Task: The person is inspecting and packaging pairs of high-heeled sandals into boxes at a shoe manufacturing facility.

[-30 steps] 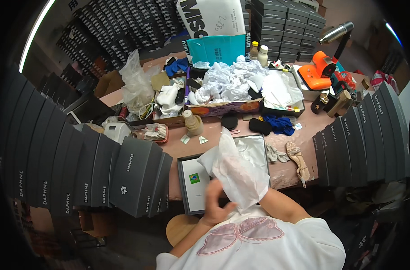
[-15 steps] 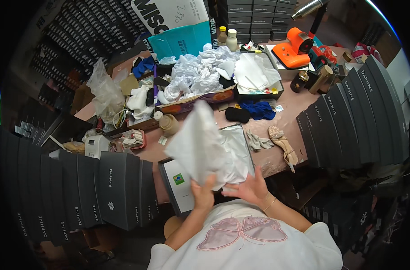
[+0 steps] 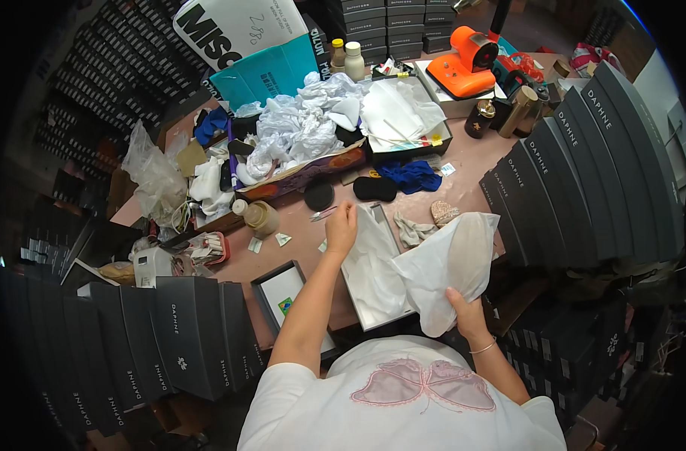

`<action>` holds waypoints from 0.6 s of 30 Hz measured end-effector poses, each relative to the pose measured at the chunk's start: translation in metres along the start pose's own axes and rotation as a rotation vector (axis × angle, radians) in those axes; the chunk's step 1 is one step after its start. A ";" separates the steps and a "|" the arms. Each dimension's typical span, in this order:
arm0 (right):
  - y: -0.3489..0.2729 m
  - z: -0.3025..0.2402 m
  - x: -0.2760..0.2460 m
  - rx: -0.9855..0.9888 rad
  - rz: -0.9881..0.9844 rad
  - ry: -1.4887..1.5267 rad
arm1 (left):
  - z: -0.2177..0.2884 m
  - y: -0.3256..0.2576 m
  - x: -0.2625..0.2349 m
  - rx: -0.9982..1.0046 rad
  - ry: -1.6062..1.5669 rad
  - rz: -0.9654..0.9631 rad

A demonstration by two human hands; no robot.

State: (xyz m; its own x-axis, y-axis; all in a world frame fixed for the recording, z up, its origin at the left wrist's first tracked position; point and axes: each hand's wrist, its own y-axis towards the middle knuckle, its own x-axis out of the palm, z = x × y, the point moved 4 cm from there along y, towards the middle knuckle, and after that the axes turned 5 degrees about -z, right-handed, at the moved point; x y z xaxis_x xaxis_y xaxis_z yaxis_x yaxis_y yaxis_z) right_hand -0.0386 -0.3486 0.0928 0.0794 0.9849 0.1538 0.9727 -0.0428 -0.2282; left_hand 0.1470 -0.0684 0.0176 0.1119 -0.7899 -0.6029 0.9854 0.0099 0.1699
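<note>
My left hand (image 3: 344, 227) is closed at the far left corner of an open shoebox (image 3: 364, 307) lined with white tissue paper (image 3: 373, 270). Whatever its fingers grip is hidden; a thin pen-like tool (image 3: 323, 215) lies beside them. My right hand (image 3: 468, 313) grips a white, thin, soft wrapper (image 3: 441, 274) by its lower edge, over the box's right side. A pale beige oval shows through the wrapper; I cannot tell whether it is inside or behind. Beyond it peeks the glittery toe of a sandal (image 3: 444, 213). The box lid (image 3: 275, 282) lies left of the box, under my left forearm.
Stacked dark shoeboxes stand at the left (image 3: 185, 331) and right (image 3: 538, 180). Behind are a carton of crumpled paper (image 3: 305, 124), a blue cloth (image 3: 414, 178), a black round container (image 3: 319, 195), a beige bottle (image 3: 260, 218) and an orange device (image 3: 463, 64). Grey cloth (image 3: 413, 230) lies beside the box.
The white wrapper has swung from above the lid to the right, held in my right hand. My left hand has left the wrapper and reached to the box's far corner. The view has shifted.
</note>
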 end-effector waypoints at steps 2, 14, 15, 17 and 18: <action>0.014 0.012 0.005 0.058 -0.028 0.092 | 0.038 0.000 -0.054 -0.014 -0.158 0.103; 0.069 0.153 0.129 0.114 -0.687 -1.099 | 0.104 -0.107 -0.227 0.157 -0.119 0.484; 0.066 0.153 0.132 0.094 -0.664 -1.116 | 0.094 -0.119 -0.222 0.097 0.033 0.458; 0.063 0.125 0.134 -0.137 -0.585 -1.099 | 0.065 -0.143 -0.207 -0.059 0.100 0.377; 0.061 0.114 0.130 -0.250 -0.551 -1.093 | 0.046 -0.156 -0.196 -0.146 0.085 0.331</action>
State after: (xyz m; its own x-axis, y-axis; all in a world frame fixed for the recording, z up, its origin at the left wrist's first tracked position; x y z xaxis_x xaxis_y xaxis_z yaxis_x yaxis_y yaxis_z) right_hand 0.0065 -0.2045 -0.0109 -0.4575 0.4999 -0.7353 0.8430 0.5070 -0.1798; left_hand -0.0349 0.0569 0.1449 0.4315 -0.6759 -0.5975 0.9015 0.3481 0.2572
